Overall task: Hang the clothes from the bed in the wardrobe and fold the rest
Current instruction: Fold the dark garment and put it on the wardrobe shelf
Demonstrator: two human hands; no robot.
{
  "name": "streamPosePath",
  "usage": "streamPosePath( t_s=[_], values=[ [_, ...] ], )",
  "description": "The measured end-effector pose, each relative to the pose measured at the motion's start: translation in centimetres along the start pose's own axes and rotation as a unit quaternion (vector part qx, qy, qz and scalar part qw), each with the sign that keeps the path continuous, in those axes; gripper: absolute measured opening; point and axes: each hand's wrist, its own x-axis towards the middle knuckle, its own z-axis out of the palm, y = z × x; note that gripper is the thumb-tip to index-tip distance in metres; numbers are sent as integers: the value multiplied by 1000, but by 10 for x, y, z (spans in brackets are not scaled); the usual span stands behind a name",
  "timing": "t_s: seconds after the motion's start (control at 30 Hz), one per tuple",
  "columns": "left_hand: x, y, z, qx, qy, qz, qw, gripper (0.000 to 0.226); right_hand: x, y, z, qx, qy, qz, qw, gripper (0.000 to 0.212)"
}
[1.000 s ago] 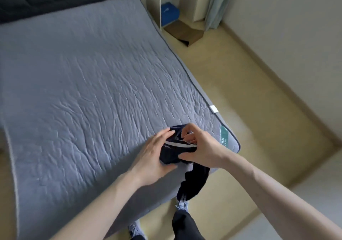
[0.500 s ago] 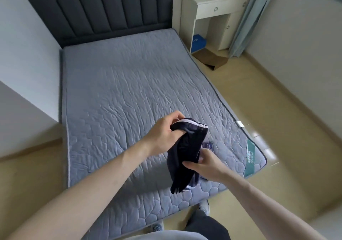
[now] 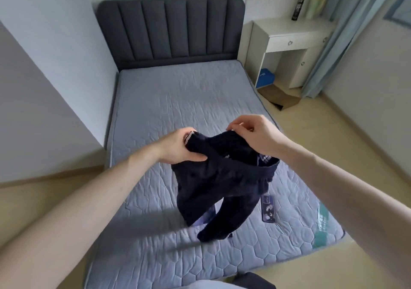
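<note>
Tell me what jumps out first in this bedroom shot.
A dark navy garment hangs mid-frame over the grey quilted mattress, held up by both hands: the left hand bunches one edge and the right hand pinches the other. Behind stands a dark padded headboard, with a white desk to its right.

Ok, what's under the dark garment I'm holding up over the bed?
Below the dark garment lies the grey mattress, with a purple tag beside the hanging leg. Whatever lies directly behind the fabric is covered.
</note>
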Motion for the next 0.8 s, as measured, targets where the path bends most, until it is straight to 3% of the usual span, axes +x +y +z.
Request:
streamPosePath(
  t_s=[0.07,0.1,0.2,0.3,0.4,0.53,0.67,0.8],
  values=[
    [2,5,-5,-49,45,5,998,21,7,-7,-6,-27,-26,-12,999,16],
    [2,6,-10,-92,70,-1,993,14,8,-6,-11,-54,-53,-9,997,25],
    [7,15,-25,-188,116,-6,975,14,5,13,-10,-154,-158,12,975,46],
    [15,24,-31,-191,124,-17,973,14,3,39,10,-187,-192,48,962,26],
    [27,22,-46,-83,149,-33,985,10,20,58,13,-186,-145,71,969,20],
    [37,19,-88,172,182,-72,965,42,73,51,-16,-208,-78,41,974,12],
    [55,45,-147,163,317,-84,931,29,144,-2,-57,-223,23,-41,974,20],
    [63,91,-208,34,438,-52,897,23,187,-64,-103,-204,141,-105,963,33]
  ],
)
